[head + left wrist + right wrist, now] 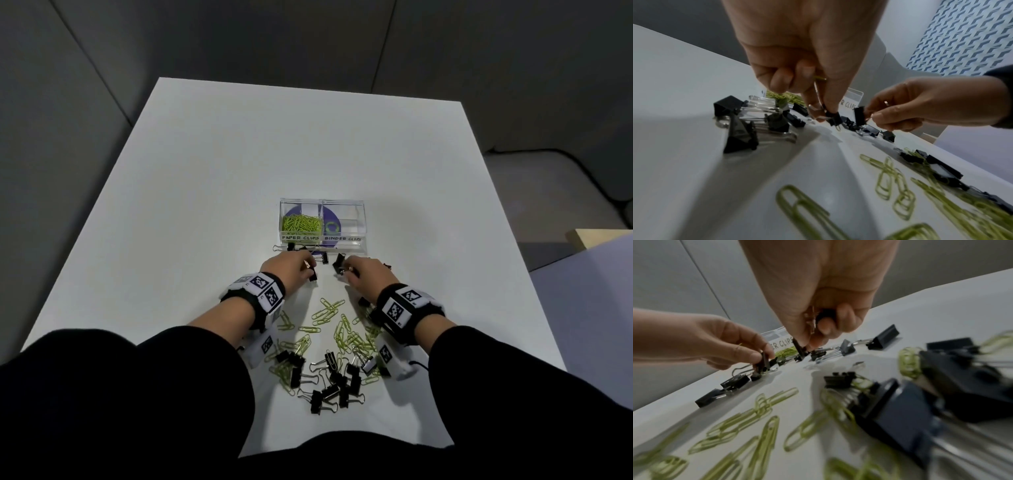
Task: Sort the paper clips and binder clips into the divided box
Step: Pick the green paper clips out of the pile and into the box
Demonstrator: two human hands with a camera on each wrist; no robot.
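Best done by lifting each small black metal binder clip straight up and over the front wall of the clear plastic divided box (342, 238), then dropping it in the still-empty half labelled BINDER CLIPS, away from the green wire paper clips (300, 223) in the other half. Left hand (287, 268) closed in a fingertip pinch on one binder clip (833, 117); right hand (364, 274) likewise pinching another (859, 115), fingers curled. More clips of both kinds strewn towards the near edge of the white table (205, 178), box near its middle.
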